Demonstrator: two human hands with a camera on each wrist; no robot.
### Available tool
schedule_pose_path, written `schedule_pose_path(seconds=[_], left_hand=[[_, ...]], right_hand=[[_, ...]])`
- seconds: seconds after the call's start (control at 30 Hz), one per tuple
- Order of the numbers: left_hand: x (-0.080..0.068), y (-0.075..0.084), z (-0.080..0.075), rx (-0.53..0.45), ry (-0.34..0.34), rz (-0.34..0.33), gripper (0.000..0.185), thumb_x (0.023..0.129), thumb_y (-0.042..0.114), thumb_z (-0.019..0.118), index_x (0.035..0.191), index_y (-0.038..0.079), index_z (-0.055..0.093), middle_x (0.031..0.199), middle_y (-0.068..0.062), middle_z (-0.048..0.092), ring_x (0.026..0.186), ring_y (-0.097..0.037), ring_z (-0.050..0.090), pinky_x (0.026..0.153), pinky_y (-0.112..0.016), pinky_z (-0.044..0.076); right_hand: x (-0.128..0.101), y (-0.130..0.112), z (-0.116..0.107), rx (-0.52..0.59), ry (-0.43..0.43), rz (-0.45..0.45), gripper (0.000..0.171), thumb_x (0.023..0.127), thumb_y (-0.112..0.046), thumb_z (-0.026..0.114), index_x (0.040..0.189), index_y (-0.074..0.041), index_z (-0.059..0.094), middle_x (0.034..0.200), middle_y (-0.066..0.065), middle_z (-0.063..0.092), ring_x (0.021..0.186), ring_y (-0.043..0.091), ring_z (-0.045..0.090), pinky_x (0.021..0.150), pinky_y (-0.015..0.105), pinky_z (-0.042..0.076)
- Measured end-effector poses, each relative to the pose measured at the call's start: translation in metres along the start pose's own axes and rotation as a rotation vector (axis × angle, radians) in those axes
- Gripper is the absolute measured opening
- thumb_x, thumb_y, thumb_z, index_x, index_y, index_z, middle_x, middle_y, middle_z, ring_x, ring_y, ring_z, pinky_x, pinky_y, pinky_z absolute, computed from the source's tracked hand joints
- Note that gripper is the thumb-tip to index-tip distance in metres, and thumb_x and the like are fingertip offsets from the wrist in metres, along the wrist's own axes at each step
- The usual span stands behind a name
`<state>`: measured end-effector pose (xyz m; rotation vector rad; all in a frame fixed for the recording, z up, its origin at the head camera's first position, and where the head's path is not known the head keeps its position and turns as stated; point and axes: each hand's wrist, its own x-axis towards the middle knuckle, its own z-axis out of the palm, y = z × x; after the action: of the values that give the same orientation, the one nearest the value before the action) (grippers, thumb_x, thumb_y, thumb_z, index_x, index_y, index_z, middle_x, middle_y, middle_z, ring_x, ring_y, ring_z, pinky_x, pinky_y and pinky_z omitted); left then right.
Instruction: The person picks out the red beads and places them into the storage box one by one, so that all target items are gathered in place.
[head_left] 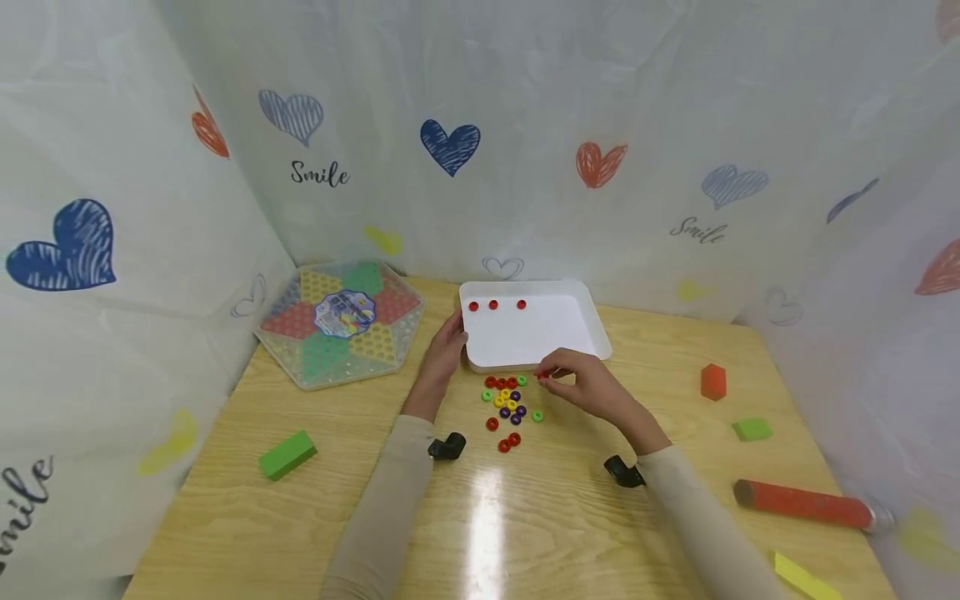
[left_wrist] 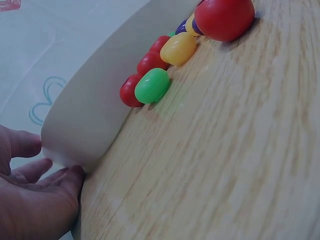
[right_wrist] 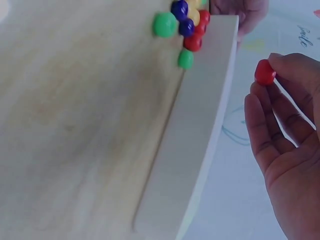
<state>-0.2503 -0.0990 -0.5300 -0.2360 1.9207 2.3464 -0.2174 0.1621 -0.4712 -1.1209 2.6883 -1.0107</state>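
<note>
Between the thumb and forefinger of my right hand [head_left: 588,385] is a small red bead [right_wrist: 265,73], pinched just over the front rim of a white tray [head_left: 528,333]. Three red beads [head_left: 492,305] sit in a line along the tray's far side. My left hand [head_left: 444,346] rests against the tray's left end, its fingers touching the outer wall near the front corner. In front of the tray lie several loose beads: red [head_left: 492,424], yellow [head_left: 512,405], purple [head_left: 504,412] and green [head_left: 537,416]. In the head view they appear ring-shaped.
A hexagonal board [head_left: 341,325] with coloured triangles lies back left. A green block [head_left: 288,455] is at left. Toward the right are a red block [head_left: 713,382], a smaller green block [head_left: 752,429], a red cylinder [head_left: 806,503] and a yellow piece [head_left: 805,577]. Printed sheeting surrounds the table.
</note>
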Motion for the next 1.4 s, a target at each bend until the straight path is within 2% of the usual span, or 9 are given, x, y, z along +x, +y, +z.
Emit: schedule_pose_path(seconds=[0.33, 0.5, 0.7, 1.0, 1.23, 1.4], left_hand=[[-0.002, -0.002, -0.002, -0.006, 0.027, 0.019, 0.051, 0.102, 0.006, 0.039, 0.152, 0.013, 0.031, 0.156, -0.008, 0.03, 0.144, -0.023, 0.027, 0.118, -0.036, 0.023], [-0.001, -0.002, -0.003, 0.008, 0.045, 0.002, 0.051, 0.102, 0.007, 0.04, 0.151, 0.015, 0.032, 0.156, -0.007, 0.031, 0.144, -0.022, 0.028, 0.118, -0.036, 0.024], [0.0, -0.002, -0.001, -0.017, 0.052, -0.003, 0.052, 0.101, 0.006, 0.042, 0.151, 0.013, 0.032, 0.156, -0.008, 0.031, 0.144, -0.023, 0.029, 0.118, -0.036, 0.025], [-0.004, -0.002, 0.005, -0.001, 0.038, -0.003, 0.051, 0.101, 0.007, 0.041, 0.151, 0.013, 0.032, 0.156, -0.007, 0.032, 0.143, -0.022, 0.03, 0.117, -0.036, 0.027], [-0.01, 0.001, 0.007, -0.03, -0.018, 0.023, 0.052, 0.101, 0.004, 0.04, 0.152, 0.009, 0.028, 0.156, -0.011, 0.029, 0.144, -0.025, 0.028, 0.118, -0.039, 0.024], [-0.012, 0.006, 0.006, -0.018, -0.021, 0.063, 0.052, 0.101, 0.003, 0.039, 0.151, 0.006, 0.029, 0.155, -0.013, 0.031, 0.143, -0.026, 0.03, 0.117, -0.039, 0.027]], right_hand=[[0.061, 0.012, -0.01, -0.014, -0.061, -0.011, 0.017, 0.091, -0.016, 0.067, 0.106, -0.008, 0.069, 0.102, -0.003, 0.067, 0.094, 0.012, 0.064, 0.085, 0.033, 0.056], [0.089, 0.019, -0.015, 0.006, -0.076, -0.002, 0.017, 0.091, -0.017, 0.067, 0.106, -0.009, 0.069, 0.102, 0.0, 0.068, 0.094, 0.016, 0.066, 0.086, 0.036, 0.056], [0.117, 0.027, -0.014, 0.016, -0.129, 0.027, 0.023, 0.092, -0.02, 0.066, 0.109, -0.005, 0.069, 0.104, -0.001, 0.068, 0.096, 0.015, 0.064, 0.088, 0.035, 0.055], [0.142, 0.027, -0.014, 0.018, -0.171, 0.03, 0.018, 0.089, -0.013, 0.069, 0.107, -0.008, 0.07, 0.102, 0.001, 0.069, 0.095, 0.016, 0.063, 0.088, 0.038, 0.055], [0.157, 0.033, -0.012, 0.013, -0.205, -0.048, 0.02, 0.089, -0.012, 0.069, 0.108, -0.004, 0.07, 0.101, 0.001, 0.069, 0.094, 0.017, 0.063, 0.087, 0.039, 0.055], [0.167, 0.031, -0.01, 0.015, -0.243, -0.086, 0.02, 0.089, -0.01, 0.069, 0.107, -0.004, 0.07, 0.103, 0.003, 0.07, 0.095, 0.016, 0.064, 0.087, 0.036, 0.056]])
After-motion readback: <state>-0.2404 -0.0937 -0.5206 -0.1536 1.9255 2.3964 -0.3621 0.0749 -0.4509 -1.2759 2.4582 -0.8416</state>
